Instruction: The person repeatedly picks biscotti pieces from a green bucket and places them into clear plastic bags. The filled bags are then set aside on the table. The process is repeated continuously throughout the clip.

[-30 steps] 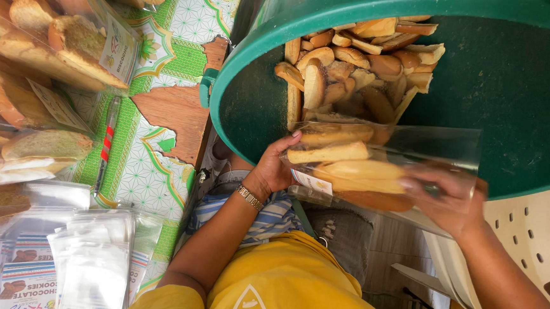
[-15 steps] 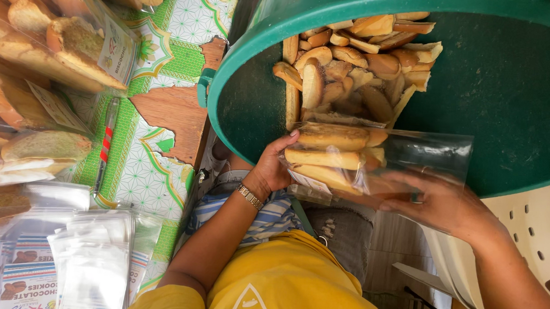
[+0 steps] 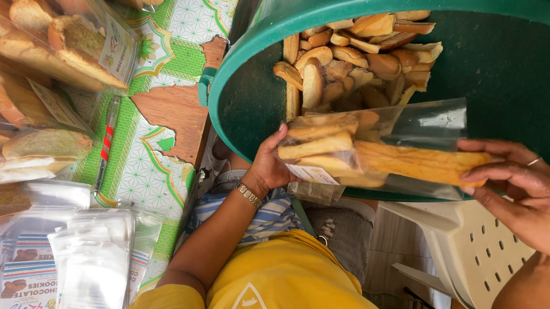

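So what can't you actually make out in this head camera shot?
- Green basin: far side cut off by the frame's top and right edges.
- Left hand: fingertips hidden behind the clear bag.
- Right hand: palm side faces away.
- Rusk count inside the bag: slices overlap.

Rusks (image 3: 357, 58) in basin (image 3: 522, 74), bag (image 3: 377, 148) before.

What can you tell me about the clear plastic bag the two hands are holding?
The clear plastic bag is thin, glossy and see-through, lying sideways over the green tub's rim. It holds several long toasted bread slices, with a small paper label at its lower edge. Its mouth opens to the right, where the right hand is sliding in another slice. The left hand grips its closed end.
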